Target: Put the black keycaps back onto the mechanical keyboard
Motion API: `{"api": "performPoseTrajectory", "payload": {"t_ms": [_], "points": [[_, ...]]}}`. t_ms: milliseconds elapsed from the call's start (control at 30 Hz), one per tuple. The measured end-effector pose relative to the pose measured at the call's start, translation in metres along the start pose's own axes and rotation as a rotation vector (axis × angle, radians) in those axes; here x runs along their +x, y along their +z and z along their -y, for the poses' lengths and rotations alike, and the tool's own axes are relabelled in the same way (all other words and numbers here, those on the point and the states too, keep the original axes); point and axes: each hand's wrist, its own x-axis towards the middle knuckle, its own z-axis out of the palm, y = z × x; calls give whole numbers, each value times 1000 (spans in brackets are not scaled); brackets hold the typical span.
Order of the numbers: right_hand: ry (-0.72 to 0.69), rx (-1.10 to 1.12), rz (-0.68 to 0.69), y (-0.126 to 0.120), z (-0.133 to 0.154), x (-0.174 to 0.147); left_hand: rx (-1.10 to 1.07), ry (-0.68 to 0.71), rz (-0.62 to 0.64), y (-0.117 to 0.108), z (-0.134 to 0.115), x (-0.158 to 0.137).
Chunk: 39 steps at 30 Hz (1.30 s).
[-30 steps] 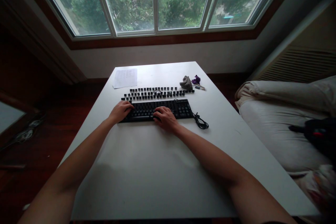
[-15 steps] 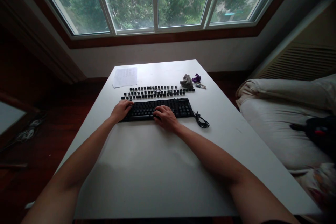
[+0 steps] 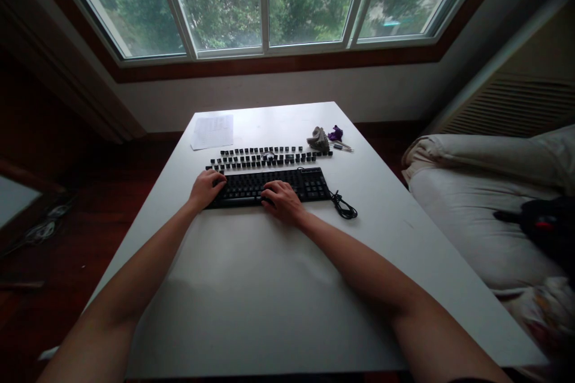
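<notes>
Black keycaps lie loose on the desk, so the keyboard just nearer seems not yet whole, touched by left hand and right hand, whose grip, apart or together, I cannot tell.

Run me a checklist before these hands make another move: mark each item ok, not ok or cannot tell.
1. Left hand at the left end of the keyboard: ok.
2. Right hand at the keyboard's near edge, right of the left hand: ok.
3. Whole keyboard in view: not ok; both hands cover parts of it.
4. Cable gathered and away from both hands: ok; it lies bundled beside the keyboard's right end.
5. Keycaps laid out off the keyboard: ok; they stand in rows beyond it.
6. Any key pressed down by the fingers: cannot tell; too small to see.
</notes>
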Motion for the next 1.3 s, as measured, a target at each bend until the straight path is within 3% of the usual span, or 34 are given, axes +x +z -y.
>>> {"api": "performPoseTrajectory", "payload": {"t_ms": [700, 1300], "points": [[2, 3, 0, -1, -2, -1, 47, 24, 43, -2, 1, -4], [7, 3, 5, -2, -1, 0, 4, -7, 2, -9, -1, -15]]}}
